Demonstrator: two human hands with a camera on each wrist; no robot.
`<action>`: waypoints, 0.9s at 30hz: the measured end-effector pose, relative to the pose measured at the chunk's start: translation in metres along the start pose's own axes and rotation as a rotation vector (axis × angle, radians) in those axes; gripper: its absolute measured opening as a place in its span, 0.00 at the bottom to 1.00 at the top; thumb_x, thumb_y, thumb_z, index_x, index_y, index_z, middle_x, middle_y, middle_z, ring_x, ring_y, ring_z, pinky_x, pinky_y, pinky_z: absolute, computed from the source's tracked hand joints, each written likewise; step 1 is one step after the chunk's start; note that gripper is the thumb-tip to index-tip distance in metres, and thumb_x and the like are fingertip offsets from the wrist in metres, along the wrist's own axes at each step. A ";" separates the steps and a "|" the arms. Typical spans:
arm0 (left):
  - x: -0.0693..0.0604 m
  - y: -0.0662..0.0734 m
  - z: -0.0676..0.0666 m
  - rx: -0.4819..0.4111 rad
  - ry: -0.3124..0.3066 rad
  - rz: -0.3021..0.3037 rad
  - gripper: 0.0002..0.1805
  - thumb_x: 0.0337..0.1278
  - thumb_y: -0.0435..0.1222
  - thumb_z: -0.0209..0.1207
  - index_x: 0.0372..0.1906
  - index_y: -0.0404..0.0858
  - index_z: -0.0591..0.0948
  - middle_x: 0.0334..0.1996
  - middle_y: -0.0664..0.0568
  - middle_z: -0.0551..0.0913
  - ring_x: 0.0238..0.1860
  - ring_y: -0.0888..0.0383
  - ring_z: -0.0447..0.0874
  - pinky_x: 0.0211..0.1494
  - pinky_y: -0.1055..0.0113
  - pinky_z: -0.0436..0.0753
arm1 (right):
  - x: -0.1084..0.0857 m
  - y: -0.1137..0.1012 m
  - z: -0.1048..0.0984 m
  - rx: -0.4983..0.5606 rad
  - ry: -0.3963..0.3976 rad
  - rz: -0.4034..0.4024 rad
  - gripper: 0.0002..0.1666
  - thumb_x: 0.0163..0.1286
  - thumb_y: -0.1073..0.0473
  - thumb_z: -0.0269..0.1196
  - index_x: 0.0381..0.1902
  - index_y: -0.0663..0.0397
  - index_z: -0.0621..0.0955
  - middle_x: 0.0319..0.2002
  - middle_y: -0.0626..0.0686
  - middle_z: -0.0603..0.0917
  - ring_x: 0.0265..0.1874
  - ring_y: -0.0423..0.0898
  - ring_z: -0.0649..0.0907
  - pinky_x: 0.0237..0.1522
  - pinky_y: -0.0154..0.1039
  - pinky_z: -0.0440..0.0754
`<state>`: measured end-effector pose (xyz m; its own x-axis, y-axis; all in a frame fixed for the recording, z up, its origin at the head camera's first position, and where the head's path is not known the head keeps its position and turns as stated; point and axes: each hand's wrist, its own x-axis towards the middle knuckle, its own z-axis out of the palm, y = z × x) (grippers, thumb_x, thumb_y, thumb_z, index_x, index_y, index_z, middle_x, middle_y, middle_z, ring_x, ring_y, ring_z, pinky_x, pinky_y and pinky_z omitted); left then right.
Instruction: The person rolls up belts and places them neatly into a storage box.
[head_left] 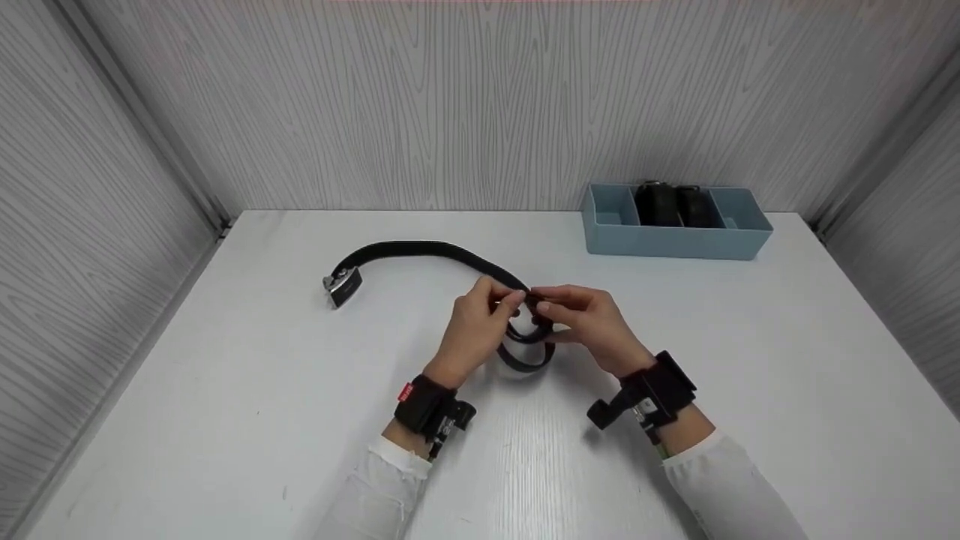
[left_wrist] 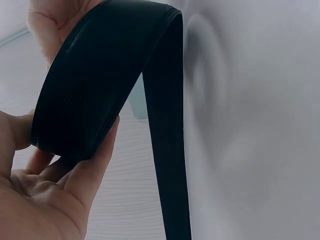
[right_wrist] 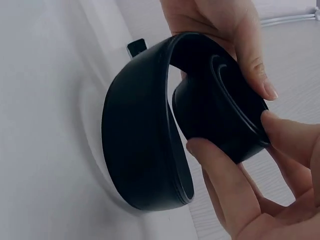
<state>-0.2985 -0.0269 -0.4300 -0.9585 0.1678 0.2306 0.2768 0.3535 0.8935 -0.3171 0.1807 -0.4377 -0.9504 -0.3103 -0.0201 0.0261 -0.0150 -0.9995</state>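
Observation:
A black belt point(head_left: 420, 248) stretches across the white table, its far end carrying a silver-and-black buckle point(head_left: 344, 286) on the left. Its other end is wound into loose coils point(right_wrist: 220, 110) between the two hands. My left hand point(head_left: 474, 322) pinches the strap at the coil's left side, thumb and fingers together. From the right, my right hand point(head_left: 592, 324) grips the coil with thumb and fingers, as the right wrist view shows closely. A looser loop of strap point(right_wrist: 137, 120) hangs below the coil, near the tabletop. The left fingertips are partly hidden behind the strap in the left wrist view.
At the back right stands a blue divided box point(head_left: 667, 241). Its middle compartments hold rolled black belts point(head_left: 660, 204). Grey wood-grain panels point(head_left: 420, 105) enclose the white table point(head_left: 225, 390) at the back and sides.

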 end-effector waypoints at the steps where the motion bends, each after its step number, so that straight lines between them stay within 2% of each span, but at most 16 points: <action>1: 0.000 0.000 0.000 -0.003 0.001 0.002 0.14 0.79 0.46 0.56 0.48 0.39 0.76 0.45 0.42 0.87 0.44 0.54 0.85 0.46 0.61 0.81 | 0.000 0.000 0.000 0.021 0.017 0.003 0.22 0.76 0.63 0.65 0.65 0.62 0.81 0.57 0.58 0.84 0.52 0.49 0.84 0.48 0.48 0.88; 5: 0.000 -0.003 0.001 -0.005 0.004 0.002 0.15 0.80 0.46 0.55 0.51 0.37 0.74 0.48 0.43 0.87 0.48 0.55 0.86 0.51 0.60 0.82 | 0.000 0.002 0.001 0.099 0.073 0.014 0.23 0.77 0.65 0.64 0.67 0.64 0.79 0.57 0.57 0.85 0.52 0.48 0.85 0.49 0.47 0.88; 10: 0.000 -0.004 0.001 0.005 -0.003 -0.006 0.13 0.80 0.44 0.55 0.50 0.37 0.73 0.47 0.41 0.86 0.46 0.55 0.84 0.49 0.60 0.82 | 0.000 0.003 0.000 0.120 0.070 0.028 0.23 0.77 0.65 0.63 0.67 0.62 0.79 0.57 0.57 0.84 0.53 0.49 0.84 0.49 0.46 0.88; 13: 0.001 -0.003 0.001 0.021 -0.004 -0.003 0.12 0.81 0.43 0.53 0.49 0.37 0.73 0.45 0.39 0.85 0.42 0.55 0.82 0.46 0.61 0.80 | 0.001 0.003 -0.001 0.106 0.053 0.020 0.22 0.77 0.65 0.64 0.66 0.62 0.80 0.56 0.57 0.84 0.53 0.50 0.84 0.49 0.47 0.88; 20: 0.000 -0.002 0.000 0.046 0.005 -0.004 0.11 0.81 0.43 0.53 0.45 0.39 0.75 0.36 0.50 0.81 0.36 0.58 0.77 0.40 0.64 0.76 | 0.001 0.002 -0.005 0.037 -0.003 0.022 0.22 0.75 0.61 0.67 0.64 0.59 0.82 0.57 0.59 0.83 0.53 0.52 0.85 0.50 0.52 0.87; 27: 0.001 -0.002 0.000 0.031 0.016 -0.019 0.10 0.79 0.43 0.56 0.40 0.42 0.78 0.38 0.46 0.85 0.36 0.58 0.76 0.40 0.64 0.75 | 0.001 0.001 -0.007 -0.066 -0.032 0.019 0.20 0.75 0.57 0.67 0.61 0.56 0.85 0.59 0.60 0.84 0.52 0.54 0.84 0.48 0.51 0.88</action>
<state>-0.3002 -0.0273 -0.4312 -0.9645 0.1464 0.2197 0.2601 0.3852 0.8854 -0.3202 0.1866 -0.4384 -0.9396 -0.3399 -0.0395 0.0227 0.0532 -0.9983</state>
